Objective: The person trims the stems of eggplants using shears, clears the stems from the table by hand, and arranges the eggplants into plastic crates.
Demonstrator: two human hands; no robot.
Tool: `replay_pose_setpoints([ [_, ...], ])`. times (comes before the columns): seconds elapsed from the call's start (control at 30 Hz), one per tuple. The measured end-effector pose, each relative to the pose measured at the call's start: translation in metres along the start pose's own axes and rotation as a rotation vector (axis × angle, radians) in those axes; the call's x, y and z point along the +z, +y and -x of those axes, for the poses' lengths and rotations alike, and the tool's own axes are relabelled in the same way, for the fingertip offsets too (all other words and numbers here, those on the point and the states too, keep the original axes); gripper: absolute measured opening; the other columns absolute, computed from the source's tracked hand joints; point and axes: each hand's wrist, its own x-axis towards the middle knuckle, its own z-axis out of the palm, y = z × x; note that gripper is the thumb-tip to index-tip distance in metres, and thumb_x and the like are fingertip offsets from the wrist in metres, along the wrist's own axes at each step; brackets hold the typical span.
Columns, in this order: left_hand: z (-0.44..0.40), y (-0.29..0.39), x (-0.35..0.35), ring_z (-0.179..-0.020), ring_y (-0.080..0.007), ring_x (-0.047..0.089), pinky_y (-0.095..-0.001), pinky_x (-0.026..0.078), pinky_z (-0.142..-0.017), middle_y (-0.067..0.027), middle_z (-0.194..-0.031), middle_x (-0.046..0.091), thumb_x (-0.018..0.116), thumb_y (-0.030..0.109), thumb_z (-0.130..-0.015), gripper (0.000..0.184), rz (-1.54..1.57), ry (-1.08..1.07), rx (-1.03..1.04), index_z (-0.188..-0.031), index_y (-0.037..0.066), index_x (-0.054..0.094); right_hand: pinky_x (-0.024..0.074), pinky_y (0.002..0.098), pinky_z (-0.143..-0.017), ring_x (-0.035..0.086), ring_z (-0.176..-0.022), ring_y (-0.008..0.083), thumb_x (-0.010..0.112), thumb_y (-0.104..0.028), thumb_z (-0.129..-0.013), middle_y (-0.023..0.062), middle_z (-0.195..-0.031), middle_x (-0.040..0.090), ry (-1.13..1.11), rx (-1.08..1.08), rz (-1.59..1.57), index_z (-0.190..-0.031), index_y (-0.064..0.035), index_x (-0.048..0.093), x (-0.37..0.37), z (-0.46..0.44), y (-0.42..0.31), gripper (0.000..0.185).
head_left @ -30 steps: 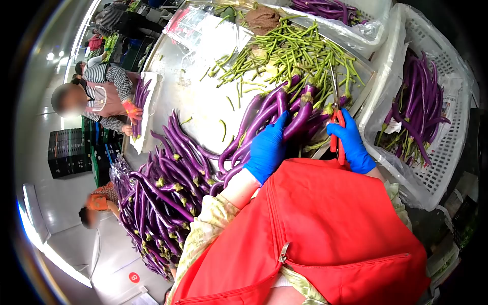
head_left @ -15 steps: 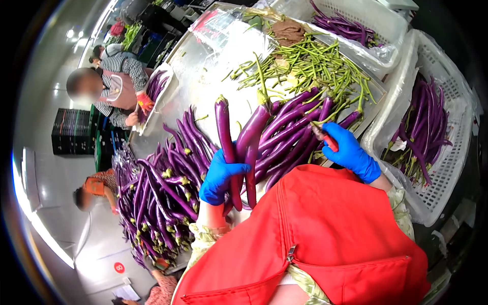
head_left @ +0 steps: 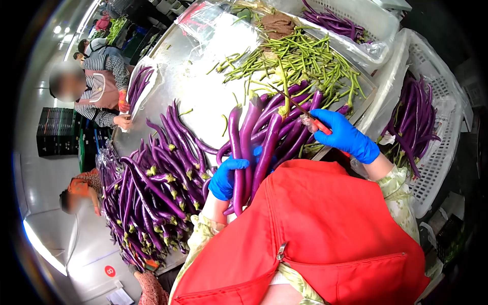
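My left hand (head_left: 229,177), in a blue glove, is wrapped round a bunch of long purple eggplants (head_left: 249,137) held upright in front of my red apron. My right hand (head_left: 351,137), also gloved in blue, grips red-handled scissors (head_left: 320,127). Their thin dark blades reach left to the pale green stem (head_left: 283,91) at the top of the rightmost held eggplant. Behind the bunch, more eggplants (head_left: 295,134) lie side by side on the table. A large heap of eggplants (head_left: 147,203) with green caps on spreads out left of my left hand.
Cut green stems (head_left: 305,61) are piled on the metal table (head_left: 175,61), beside a brown cloth (head_left: 277,25). White crates (head_left: 432,178) lined with plastic hold eggplants on the right and at the back. Across the table, a person (head_left: 104,84) stands by a tray of eggplants.
My right hand has moved slightly left and up, bringing the scissors to a held eggplant's stem. The eggplants in my left hand have spread apart. The whole view has shifted a little.
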Motion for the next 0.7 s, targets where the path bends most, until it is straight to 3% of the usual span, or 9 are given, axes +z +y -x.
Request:
replay_pose_setpoints([
  [0.1,0.005,0.001,0.015,-0.105,-0.0321,0.057,-0.0394,0.048,-0.093,-0.0214,-0.117,0.055,0.059,0.01,-0.072,0.065,-0.016,-0.034,-0.021,-0.133,-0.002,0.039,0.0474,0.0308,-0.078,0.06,-0.084,0.019,0.062,-0.004,-0.073,0.0124,-0.093,0.06,0.107,-0.059,0.297,-0.115,-0.0008,0.054,-0.011,0.01,0.0,0.042],
  [0.17,0.004,0.002,0.014,-0.103,-0.0309,0.059,-0.0392,0.049,-0.092,-0.0212,-0.115,0.055,0.06,0.008,-0.072,0.067,-0.027,-0.024,-0.032,-0.134,-0.002,0.036,0.0482,0.0324,-0.077,0.061,-0.086,0.0249,0.063,-0.004,-0.07,0.0134,-0.096,0.059,0.067,-0.038,0.353,-0.116,-0.0022,0.053,-0.021,0.01,-0.003,0.047],
  [0.33,0.004,0.005,0.017,-0.102,-0.0292,0.059,-0.0388,0.048,-0.093,-0.02,-0.114,0.056,0.061,0.005,-0.072,0.066,-0.055,0.014,-0.04,-0.134,-0.002,0.037,0.0484,0.0356,-0.075,0.059,-0.087,0.0302,0.062,-0.005,-0.07,0.0138,-0.096,0.056,0.029,-0.231,0.571,-0.116,-0.0051,0.051,-0.031,0.007,0.005,0.048],
  [0.53,0.004,0.006,0.014,-0.103,-0.0295,0.059,-0.0388,0.047,-0.094,-0.0202,-0.116,0.056,0.061,0.008,-0.073,0.062,-0.064,-0.017,-0.021,-0.13,-0.004,0.041,0.0477,0.0348,-0.067,0.059,-0.073,0.0287,0.061,-0.004,-0.071,0.0146,-0.085,0.057,0.1,-0.259,0.524,-0.111,-0.0038,0.055,-0.021,0.004,0.004,0.04],
  [0.63,0.006,0.005,0.007,-0.104,-0.0296,0.058,-0.0387,0.047,-0.094,-0.02,-0.115,0.056,0.061,0.01,-0.073,0.062,-0.031,-0.004,-0.014,-0.13,-0.005,0.041,0.0459,0.0328,-0.063,0.055,-0.064,0.0257,0.06,-0.005,-0.073,0.0145,-0.076,0.056,0.124,-0.077,0.457,-0.108,-0.0024,0.055,-0.019,0.002,-0.003,0.036],
  [0.67,0.006,0.005,0.004,-0.103,-0.0295,0.058,-0.0387,0.047,-0.094,-0.0198,-0.115,0.057,0.061,0.011,-0.073,0.063,-0.055,0.002,-0.001,-0.131,-0.005,0.04,0.0439,0.0315,-0.06,0.052,-0.061,0.0186,0.06,-0.006,-0.075,0.0114,-0.074,0.056,0.118,-0.066,0.449,-0.11,0.0015,0.055,-0.018,0.001,-0.002,0.036],
  [0.7,0.007,0.006,0.002,-0.103,-0.0295,0.058,-0.0388,0.047,-0.093,-0.0196,-0.114,0.057,0.061,0.011,-0.074,0.064,-0.078,0.013,0.018,-0.132,-0.005,0.039,0.0445,0.0301,-0.06,0.053,-0.064,0.0168,0.061,-0.008,-0.077,0.0092,-0.078,0.056,0.142,-0.032,0.227,-0.114,0.0006,0.053,-0.013,-0.003,-0.002,0.039],
])
